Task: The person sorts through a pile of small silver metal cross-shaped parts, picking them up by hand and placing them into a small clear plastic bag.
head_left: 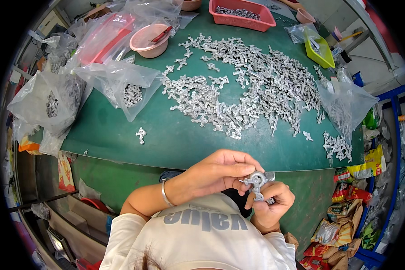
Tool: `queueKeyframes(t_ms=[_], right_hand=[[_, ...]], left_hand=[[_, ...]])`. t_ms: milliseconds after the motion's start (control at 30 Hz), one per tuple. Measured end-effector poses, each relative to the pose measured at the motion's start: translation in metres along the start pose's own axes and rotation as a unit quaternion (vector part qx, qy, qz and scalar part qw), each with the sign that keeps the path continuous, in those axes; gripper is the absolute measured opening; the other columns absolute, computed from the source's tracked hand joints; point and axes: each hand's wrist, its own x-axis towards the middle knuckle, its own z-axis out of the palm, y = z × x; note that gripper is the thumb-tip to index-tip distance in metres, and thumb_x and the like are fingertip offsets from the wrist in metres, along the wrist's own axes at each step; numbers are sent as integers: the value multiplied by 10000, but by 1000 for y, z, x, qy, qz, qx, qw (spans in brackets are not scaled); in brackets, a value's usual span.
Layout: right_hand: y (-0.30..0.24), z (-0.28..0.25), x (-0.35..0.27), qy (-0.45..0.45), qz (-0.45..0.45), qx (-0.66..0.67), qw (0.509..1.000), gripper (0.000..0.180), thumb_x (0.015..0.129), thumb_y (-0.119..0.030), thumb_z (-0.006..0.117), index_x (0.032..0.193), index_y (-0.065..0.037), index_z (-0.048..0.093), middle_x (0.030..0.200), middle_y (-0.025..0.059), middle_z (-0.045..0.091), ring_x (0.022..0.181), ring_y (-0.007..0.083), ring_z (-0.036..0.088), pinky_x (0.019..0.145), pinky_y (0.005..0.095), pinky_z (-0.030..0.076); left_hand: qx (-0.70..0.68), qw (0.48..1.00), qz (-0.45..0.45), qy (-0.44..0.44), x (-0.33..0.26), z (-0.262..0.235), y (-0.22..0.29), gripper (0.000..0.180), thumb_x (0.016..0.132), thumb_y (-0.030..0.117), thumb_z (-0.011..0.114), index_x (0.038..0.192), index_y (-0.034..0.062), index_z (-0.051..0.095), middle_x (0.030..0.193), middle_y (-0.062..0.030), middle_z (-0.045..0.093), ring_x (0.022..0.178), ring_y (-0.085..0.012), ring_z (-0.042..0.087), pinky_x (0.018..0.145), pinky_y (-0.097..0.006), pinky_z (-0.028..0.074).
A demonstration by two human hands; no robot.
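Observation:
Just off the table's near edge, both my hands hold one small silver-grey metal casting (257,179) with a ring-shaped middle and knobbed arms. My left hand (227,167) pinches its left side between thumb and fingers, and a thin bright sliver shows by those fingertips. My right hand (274,204) is curled round its lower right end; what else lies inside those fingers I cannot make out. Ahead of the hands, a large heap of similar castings (274,85) spreads over the green table (184,144). A single casting (141,135) lies apart on the left.
Clear plastic bags with metal parts (132,94) stand at the left. A pink bowl (141,42) holds a red-handled tool. At the back is a pink tray (243,20) of small parts. On the right are a green-yellow bin (319,49) and another clear bag (346,105).

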Motion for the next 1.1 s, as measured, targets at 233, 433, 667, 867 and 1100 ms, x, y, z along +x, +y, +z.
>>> queueKeyframes(t_ms=[233, 433, 667, 867, 1100], right_hand=[[-1, -1, 1, -6, -7, -12, 1000, 225, 702, -100, 740, 689, -21, 530, 598, 84, 606, 519, 140, 587, 480, 243, 445], [-7, -3, 5, 12, -29, -38, 999, 211, 725, -80, 712, 713, -4, 516, 614, 119, 606, 546, 156, 594, 508, 262, 468], [-5, -2, 6, 89, -52, -25, 994, 186, 822, -127, 617, 789, 5, 490, 635, 132, 601, 550, 153, 581, 543, 266, 481], [-12, 3, 13, 93, -36, -7, 995, 219, 847, -158, 602, 797, 14, 476, 650, 141, 591, 558, 145, 574, 537, 256, 481], [-12, 6, 17, 79, -49, -12, 996, 183, 838, -110, 610, 799, 23, 490, 642, 141, 596, 558, 149, 578, 522, 246, 467]], left_hand=[[-20, 1000, -2, -11, 1, -2, -1, 202, 901, 129, 500, 1012, -30, 557, 861, -71, 583, 683, -104, 562, 596, -222, 470], [45, 995, 83, -4, -2, 0, -4, 152, 875, 75, 534, 997, -13, 562, 941, -134, 567, 766, -163, 577, 683, -282, 497], [120, 973, 193, -32, -6, -1, -6, 157, 853, 10, 547, 996, -54, 549, 1029, -138, 552, 884, -188, 586, 763, -296, 509], [169, 959, 222, -35, -14, -1, -8, 165, 825, -52, 555, 989, -51, 538, 1078, -157, 523, 959, -194, 565, 843, -317, 483], [172, 953, 248, -33, -22, 3, -8, 254, 819, -97, 526, 1068, -63, 488, 1090, -161, 524, 1014, -209, 552, 884, -321, 455]])
